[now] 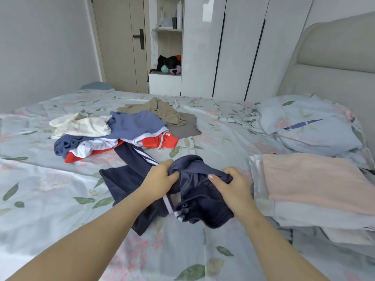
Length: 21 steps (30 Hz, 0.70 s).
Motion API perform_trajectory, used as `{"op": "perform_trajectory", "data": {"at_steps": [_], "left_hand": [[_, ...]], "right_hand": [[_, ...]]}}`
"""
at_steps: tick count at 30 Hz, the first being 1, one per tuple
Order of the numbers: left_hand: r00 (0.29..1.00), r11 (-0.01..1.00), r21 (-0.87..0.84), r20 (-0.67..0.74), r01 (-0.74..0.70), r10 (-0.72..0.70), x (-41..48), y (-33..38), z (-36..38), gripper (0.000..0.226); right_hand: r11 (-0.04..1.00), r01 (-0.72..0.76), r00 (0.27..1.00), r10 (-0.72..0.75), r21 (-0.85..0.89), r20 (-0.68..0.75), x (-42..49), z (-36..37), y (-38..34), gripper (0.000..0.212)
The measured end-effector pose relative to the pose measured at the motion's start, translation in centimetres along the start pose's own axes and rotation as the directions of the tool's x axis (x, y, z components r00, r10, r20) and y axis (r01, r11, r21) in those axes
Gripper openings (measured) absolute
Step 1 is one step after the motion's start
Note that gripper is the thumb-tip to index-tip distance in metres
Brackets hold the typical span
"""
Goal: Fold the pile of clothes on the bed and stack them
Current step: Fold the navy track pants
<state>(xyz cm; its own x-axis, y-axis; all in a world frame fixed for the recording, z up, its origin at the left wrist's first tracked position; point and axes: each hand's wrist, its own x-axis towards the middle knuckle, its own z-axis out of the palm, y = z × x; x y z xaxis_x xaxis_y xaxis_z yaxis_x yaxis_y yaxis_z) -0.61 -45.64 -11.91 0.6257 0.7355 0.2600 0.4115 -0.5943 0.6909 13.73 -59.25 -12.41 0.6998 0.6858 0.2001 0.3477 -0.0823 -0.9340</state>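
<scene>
Navy track trousers [203, 201] with white stripes lie bunched on the bed [60, 199] just on the near side of the unfolded pile [129, 126], left grip [160, 175] and right grip [231, 183] both clenched on the waistband [200, 170], probably to shake it straight for folding. Well right of the pile sits the folded stack [314, 179], pink on top.

Two bare forearms reaching forward from the lower edge, converging toward the middle, left hand [160, 175] knuckles up, fingers curled into a bunch of navy garment [203, 205], right hand [233, 187] near it, thumb on top pinching the same cloth
</scene>
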Motion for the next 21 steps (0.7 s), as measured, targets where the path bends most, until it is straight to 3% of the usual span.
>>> {"op": "perform_trajectory", "data": {"at_steps": [2,5,8,11,14,17,19,21], "left_hand": [[0.999,0.968,-0.249,-0.029,0.021,-0.029,0.1,3.7,-1.3,0.012],[0.999,0.815,-0.580,-0.042,0.005,-0.036,-0.3,9.7,-3.0,0.016],[0.999,0.655,-0.755,-0.020,-0.035,0.029,-1.0,15.0,-4.4,0.013],[0.997,0.566,-0.823,0.000,-0.045,0.079,-1.1,18.0,-5.6,0.014],[0.996,0.648,-0.761,0.073,0.027,0.044,-0.8,17.1,-5.3,0.012],[0.993,0.822,-0.560,0.113,0.102,-0.046,-0.8,11.7,-2.8,0.005],[0.973,0.932,-0.324,0.206,0.166,-0.101,-1.6,7.7,-1.2,0.034],[0.940,0.970,-0.144,0.307,0.197,-0.146,-3.1,4.7,0.0,0.064]], "right_hand": [[0.989,0.001,0.999,0.006,0.145,-0.050,0.0,-1.3,-3.4,0.028],[0.952,0.053,0.994,-0.021,0.301,-0.108,-0.7,-4.4,-8.8,0.022],[0.918,0.194,0.970,-0.126,0.346,-0.210,-2.2,-8.1,-13.8,0.018],[0.884,0.270,0.955,-0.196,0.381,-0.222,-3.5,-11.4,-16.8,0.016],[0.912,0.126,0.991,-0.101,0.390,-0.084,-3.7,-12.3,-16.3,0.015],[0.945,-0.139,0.990,0.133,0.295,0.042,-3.3,-10.6,-12.1,0.018],[0.927,-0.285,0.958,0.272,0.245,0.088,-3.0,-8.5,-8.5,0.018],[0.890,-0.403,0.915,0.393,0.212,0.092,-2.7,-6.2,-4.6,0.021]]}}
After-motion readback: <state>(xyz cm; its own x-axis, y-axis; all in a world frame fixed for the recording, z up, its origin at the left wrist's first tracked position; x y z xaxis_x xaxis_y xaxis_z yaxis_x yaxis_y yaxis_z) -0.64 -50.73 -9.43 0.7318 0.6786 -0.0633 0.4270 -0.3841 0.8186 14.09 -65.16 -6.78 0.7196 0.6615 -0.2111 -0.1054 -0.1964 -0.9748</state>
